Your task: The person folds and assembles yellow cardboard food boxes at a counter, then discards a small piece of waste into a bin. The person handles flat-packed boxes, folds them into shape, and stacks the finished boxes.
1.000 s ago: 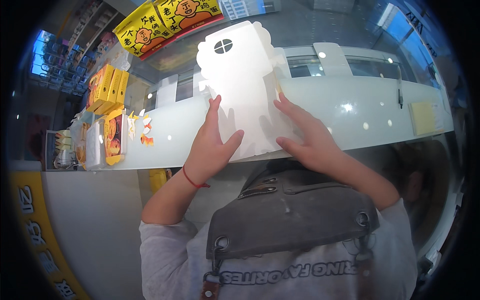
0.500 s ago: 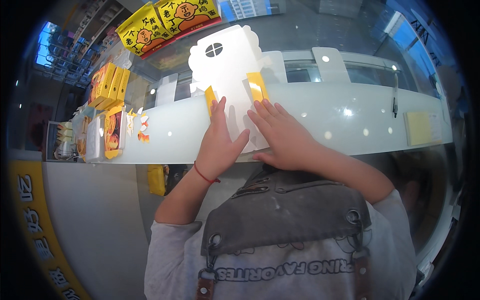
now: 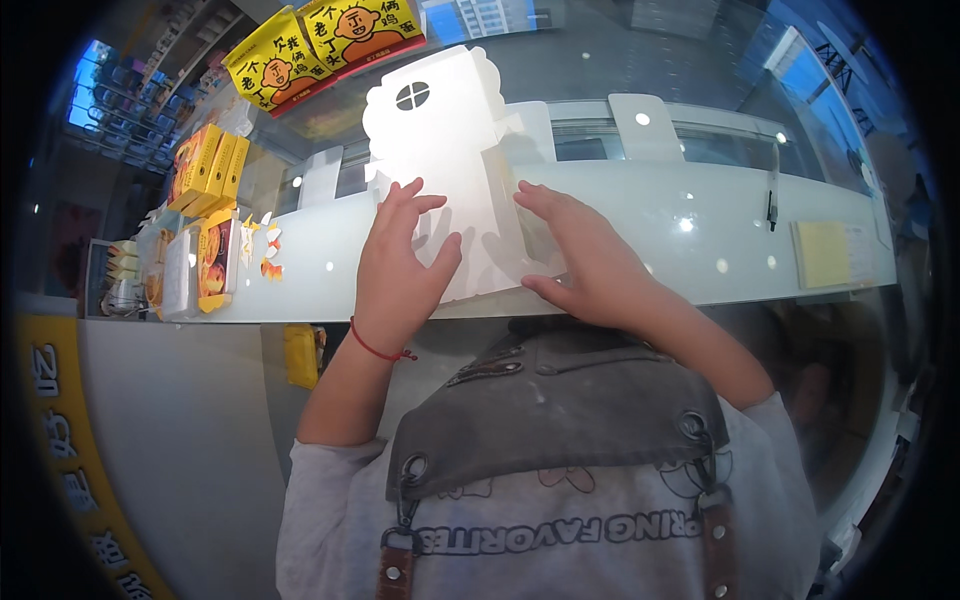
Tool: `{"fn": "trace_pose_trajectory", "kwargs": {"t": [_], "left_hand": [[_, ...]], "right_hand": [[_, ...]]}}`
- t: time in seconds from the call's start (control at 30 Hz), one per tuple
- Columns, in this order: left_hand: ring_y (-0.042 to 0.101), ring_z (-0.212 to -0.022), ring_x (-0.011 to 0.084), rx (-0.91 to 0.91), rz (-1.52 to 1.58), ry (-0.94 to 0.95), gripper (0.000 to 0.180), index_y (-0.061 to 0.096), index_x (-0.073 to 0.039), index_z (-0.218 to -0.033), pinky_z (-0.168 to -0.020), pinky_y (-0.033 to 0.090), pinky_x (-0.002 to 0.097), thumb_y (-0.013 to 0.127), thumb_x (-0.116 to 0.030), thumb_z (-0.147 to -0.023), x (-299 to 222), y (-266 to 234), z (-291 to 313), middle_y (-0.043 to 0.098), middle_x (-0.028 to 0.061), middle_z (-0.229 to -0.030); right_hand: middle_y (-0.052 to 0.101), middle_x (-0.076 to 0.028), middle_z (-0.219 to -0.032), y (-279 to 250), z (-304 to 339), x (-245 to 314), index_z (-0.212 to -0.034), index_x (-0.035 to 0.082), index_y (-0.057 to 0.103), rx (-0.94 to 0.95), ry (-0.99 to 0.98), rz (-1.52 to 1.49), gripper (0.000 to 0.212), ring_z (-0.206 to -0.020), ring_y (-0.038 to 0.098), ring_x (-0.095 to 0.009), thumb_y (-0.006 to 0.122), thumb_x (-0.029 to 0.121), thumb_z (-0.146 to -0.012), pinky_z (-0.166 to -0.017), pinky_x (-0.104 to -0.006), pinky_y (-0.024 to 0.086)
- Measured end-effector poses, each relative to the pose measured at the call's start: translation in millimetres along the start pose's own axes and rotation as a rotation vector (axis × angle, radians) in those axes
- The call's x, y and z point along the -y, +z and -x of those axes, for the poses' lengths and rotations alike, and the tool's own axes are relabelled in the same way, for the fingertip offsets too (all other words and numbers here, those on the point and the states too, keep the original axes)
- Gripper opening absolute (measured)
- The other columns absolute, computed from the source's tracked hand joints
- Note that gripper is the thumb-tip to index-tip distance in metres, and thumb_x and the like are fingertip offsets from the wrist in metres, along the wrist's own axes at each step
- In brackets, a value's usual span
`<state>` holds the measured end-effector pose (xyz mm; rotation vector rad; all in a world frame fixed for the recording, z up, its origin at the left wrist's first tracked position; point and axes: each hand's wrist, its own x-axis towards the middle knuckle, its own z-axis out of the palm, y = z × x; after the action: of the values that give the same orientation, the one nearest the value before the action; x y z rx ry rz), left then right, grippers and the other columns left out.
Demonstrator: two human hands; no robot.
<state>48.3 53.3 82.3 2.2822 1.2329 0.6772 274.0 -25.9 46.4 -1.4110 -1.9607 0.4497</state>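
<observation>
A white cardboard box blank [image 3: 440, 130] with a scalloped far end and a round window cut-out lies unfolded on the pale glass counter. At its left side my left hand [image 3: 402, 255] hovers, fingers apart, holding nothing. My right hand [image 3: 585, 250] is spread at the blank's right edge, thumb apart from the fingers and nothing in its grasp. Both hands cast shadows on the card; whether any fingertip touches it I cannot tell. The side flaps near the hands lie mostly flat, showing their white face.
Yellow boxes [image 3: 208, 172] stand at the left, near a yellow printed carton [image 3: 217, 258] and torn paper scraps [image 3: 271, 252]. Yellow snack bags [image 3: 275, 70] stand at the far left. To the right lie a pen [image 3: 772, 210] and a yellow notepad [image 3: 826, 255]. The counter's front edge runs before me.
The yellow-faced side flaps, raised before, have gone down. My hands have moved apart, the right one outward. The whole view has shifted slightly.
</observation>
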Motion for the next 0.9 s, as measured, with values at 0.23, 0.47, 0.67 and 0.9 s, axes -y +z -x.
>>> {"fn": "trace_pose_trajectory", "kwargs": {"t": [0.23, 0.47, 0.67, 0.9], "left_hand": [[0.069, -0.069, 0.0162, 0.571, 0.082, -0.374, 0.043, 0.065, 0.002, -0.091, -0.058, 0.055, 0.0288, 0.059, -0.04, -0.093, -22, 0, -72, 0.069, 0.0108, -0.084], [0.069, -0.065, 0.0192, 0.813, 0.142, -0.437, 0.037, 0.063, 0.006, -0.09, -0.051, 0.056, 0.0297, 0.057, -0.03, -0.092, -23, 37, -108, 0.068, 0.0144, -0.08], [0.068, -0.069, 0.0183, 0.526, 0.775, -0.384, 0.023, 0.059, 0.005, -0.103, -0.05, 0.054, 0.0273, 0.053, -0.015, -0.094, -38, 22, -108, 0.068, 0.014, -0.091], [0.066, -0.071, 0.0153, 0.189, 1.35, 0.085, 0.019, 0.057, 0.002, -0.108, -0.054, 0.053, 0.0269, 0.053, -0.015, -0.1, -101, -18, -97, 0.067, 0.0122, -0.094]], "right_hand": [[0.06, -0.014, -0.112, -26, 35, 2, -0.116, 0.003, 0.057, -0.105, 0.304, -0.164, 0.038, -0.096, 0.061, -0.029, 0.069, 0.014, -0.082, -0.085, -0.0389, 0.049], [0.066, -0.008, -0.085, -29, 42, 1, -0.105, 0.004, 0.06, 0.039, 0.383, -0.168, 0.025, -0.068, 0.062, -0.023, 0.067, 0.016, -0.084, -0.066, -0.0358, 0.05], [0.068, -0.007, -0.082, -50, 36, 11, -0.113, 0.004, 0.055, -0.145, 0.392, -0.218, 0.037, -0.057, 0.059, -0.017, 0.071, 0.023, -0.086, -0.057, -0.0316, 0.048], [0.07, -0.009, -0.094, -107, -6, 36, -0.124, 0.002, 0.052, -0.46, -0.053, -0.127, 0.053, -0.076, 0.07, -0.015, 0.079, 0.001, -0.078, -0.065, -0.0248, 0.055]]}}
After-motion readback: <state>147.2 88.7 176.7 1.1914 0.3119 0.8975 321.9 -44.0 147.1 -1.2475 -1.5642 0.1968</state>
